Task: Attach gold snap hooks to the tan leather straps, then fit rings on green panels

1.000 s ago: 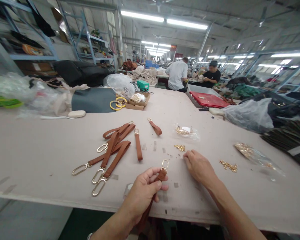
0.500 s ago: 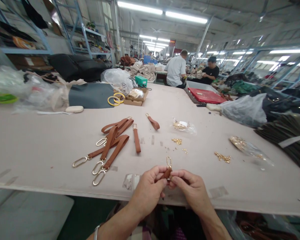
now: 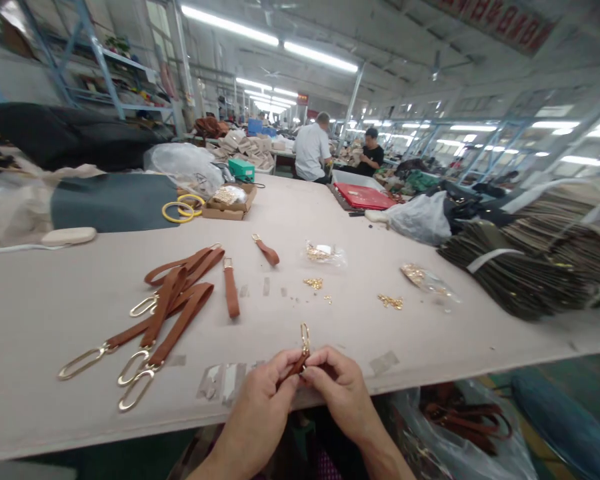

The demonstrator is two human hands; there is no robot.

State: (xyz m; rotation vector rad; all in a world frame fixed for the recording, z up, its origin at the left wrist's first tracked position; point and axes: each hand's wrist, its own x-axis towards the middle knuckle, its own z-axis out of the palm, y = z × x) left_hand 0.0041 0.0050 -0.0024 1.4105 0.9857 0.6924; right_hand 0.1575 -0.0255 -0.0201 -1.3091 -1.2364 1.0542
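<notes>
Near the table's front edge, my left hand (image 3: 266, 395) pinches a short brown leather strap (image 3: 296, 367) between thumb and fingers. A gold snap hook (image 3: 305, 339) points up from the strap's end. My right hand (image 3: 341, 387) is closed, its thumb and fingertips pressed together against the strap just below the hook; whatever they pinch is too small to make out. Left of my hands lie several long brown straps (image 3: 180, 327) with big gold oval rings (image 3: 136, 390). Two short straps, one (image 3: 232, 293) nearer and one (image 3: 267, 251) farther, lie apart from them.
Small gold fittings (image 3: 313, 283) and another gold pile (image 3: 390, 302) lie ahead, beside plastic bags of fittings (image 3: 324, 253). A stack of dark pieces (image 3: 505, 273) stands at right. A cardboard box (image 3: 230, 203) and yellow rings (image 3: 183, 208) sit at back left. Two people work beyond the table.
My view has swung to the right, so the table and its things appear farther left. Both hands stay together on the strap, with little change in grip.
</notes>
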